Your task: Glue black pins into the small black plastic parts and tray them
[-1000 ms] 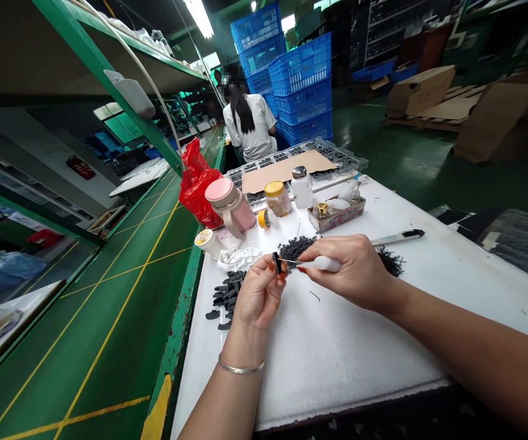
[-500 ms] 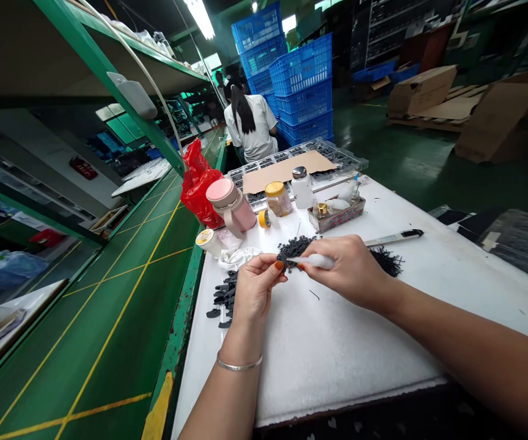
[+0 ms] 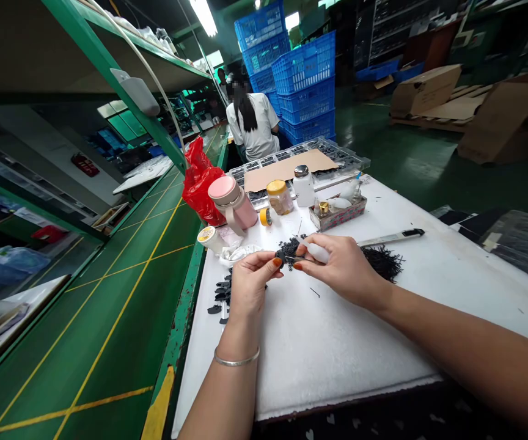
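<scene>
My left hand (image 3: 253, 278) is closed in a pinch on a small black part (image 3: 281, 259), mostly hidden by the fingertips. Facing it, my right hand (image 3: 344, 266) is wrapped around a small white squeeze bottle (image 3: 319, 253), its narrow nozzle tilted up and to the left. A thin line shows between the right thumb tip and the black part; I cannot make out what it is. Behind the fingers lies a pile of tiny black pieces (image 3: 288, 245). Flat black parts (image 3: 222, 292) are lined up left of my left wrist, and thin black pins (image 3: 385, 261) are heaped beyond my right hand.
On the white tabletop (image 3: 337, 360) are a pink flask (image 3: 241, 211), a yellow-lidded jar (image 3: 279, 198), a white pump bottle (image 3: 304, 188), a small box of bottles (image 3: 337, 214) and a cutter knife (image 3: 396, 237). A green conveyor (image 3: 121, 299) runs along the left. A co-worker (image 3: 255, 125) sits ahead.
The squeeze bottle's nozzle has swung up and away from the black part. My right fingertips have shifted around the bottle; my left hand keeps its pinch.
</scene>
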Tool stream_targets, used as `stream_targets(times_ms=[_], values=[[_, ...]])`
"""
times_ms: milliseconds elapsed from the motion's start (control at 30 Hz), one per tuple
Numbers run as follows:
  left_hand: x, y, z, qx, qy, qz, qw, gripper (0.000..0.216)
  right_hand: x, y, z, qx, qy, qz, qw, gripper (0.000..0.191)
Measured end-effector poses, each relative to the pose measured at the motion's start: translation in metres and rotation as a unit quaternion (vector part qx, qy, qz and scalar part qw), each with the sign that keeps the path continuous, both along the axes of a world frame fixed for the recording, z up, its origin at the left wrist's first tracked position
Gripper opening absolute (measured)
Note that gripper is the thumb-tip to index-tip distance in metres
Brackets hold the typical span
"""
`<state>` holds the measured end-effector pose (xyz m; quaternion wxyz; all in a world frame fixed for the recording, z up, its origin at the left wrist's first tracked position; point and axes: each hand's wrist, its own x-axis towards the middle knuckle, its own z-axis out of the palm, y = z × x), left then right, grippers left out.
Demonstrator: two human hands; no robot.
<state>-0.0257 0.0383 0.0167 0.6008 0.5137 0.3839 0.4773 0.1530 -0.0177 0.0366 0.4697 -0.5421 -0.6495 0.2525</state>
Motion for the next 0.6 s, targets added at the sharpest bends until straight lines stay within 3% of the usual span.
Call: stream_targets(times_ms=[133,233,367,500,600], values=[[0.0,-0.001,-0.001,0.0,0.011,-0.018,1.0,0.027,0.005,-0.001,-0.004,0.078,-0.103,-0.002,0.992,0.006],[-0.002,0.0,-0.002,0.015,0.015,-0.02,1.0,0.026,0.007,0.001,-0.005,0.084,-0.106,0.032,0.99,0.012],[-0.006,0.0,-0.002,0.025,0.03,-0.041,0.998,0.023,0.007,0.004,-0.005,-0.046,0.033,0.087,0.995,0.025],[-0.006,-0.001,-0.001,0.015,0.025,-0.062,0.998,0.021,0.007,0.01,-0.008,-0.188,0.229,0.173,0.94,0.029],[-0.005,-0.001,-0.001,0.016,0.025,-0.059,0.998,0.021,0.006,0.013,-0.009,-0.206,0.244,0.182,0.93,0.03]])
